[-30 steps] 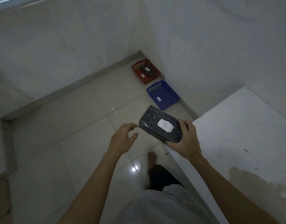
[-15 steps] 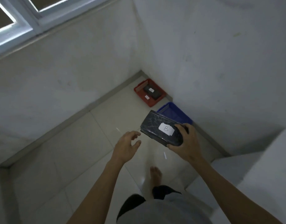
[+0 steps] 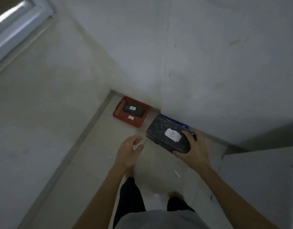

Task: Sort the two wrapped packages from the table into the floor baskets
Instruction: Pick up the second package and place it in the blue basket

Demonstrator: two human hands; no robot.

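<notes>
My right hand (image 3: 194,150) grips a dark wrapped package (image 3: 162,132) by its near end; a white label on top reads B. The package hangs above the blue basket (image 3: 177,121), which it hides except for a strip of far rim. A red basket (image 3: 121,119) stands on the floor in the corner, left of the blue one. Inside it lies a second dark wrapped package (image 3: 134,110) with a white label. My left hand (image 3: 129,151) floats empty with fingers apart, just left of the held package.
White walls meet in the corner behind the baskets. The white table (image 3: 259,179) edge is at the right. A window frame (image 3: 18,25) shows at the top left. My legs and feet are on the pale tiled floor below.
I have walked toward the corner, so the baskets look nearer. The held package now covers the blue basket. My left hand stays open beside it.
</notes>
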